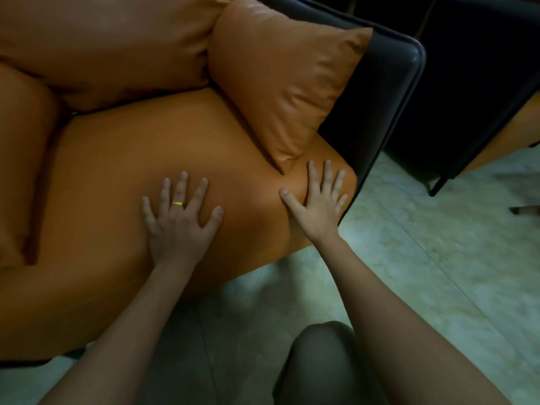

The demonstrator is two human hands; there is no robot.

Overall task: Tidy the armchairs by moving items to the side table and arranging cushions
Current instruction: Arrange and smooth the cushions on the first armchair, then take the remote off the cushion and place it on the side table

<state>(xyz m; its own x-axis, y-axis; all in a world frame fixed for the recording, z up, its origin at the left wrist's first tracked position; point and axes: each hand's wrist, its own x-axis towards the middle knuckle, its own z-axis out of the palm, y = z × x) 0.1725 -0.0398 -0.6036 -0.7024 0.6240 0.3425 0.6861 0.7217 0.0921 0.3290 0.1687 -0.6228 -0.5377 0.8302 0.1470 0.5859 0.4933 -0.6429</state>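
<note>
Orange seat cushion (122,171): left hand (178,226) and right hand (317,209) press flat, grasping nothing; 1 side cushion (280,83) just beyond the right fingertips (327,171).

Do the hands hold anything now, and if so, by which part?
Nothing is held. The left hand and the right hand both lie flat, fingers spread, on the seat cushion.

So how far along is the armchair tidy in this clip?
Looks late in the job. Done: no loose items show on the orange seat cushion, and a side cushion leans against the dark armrest. In hand: left hand and right hand lie flat, open, on the seat. Left: unclear; the side table is out of view.
</note>
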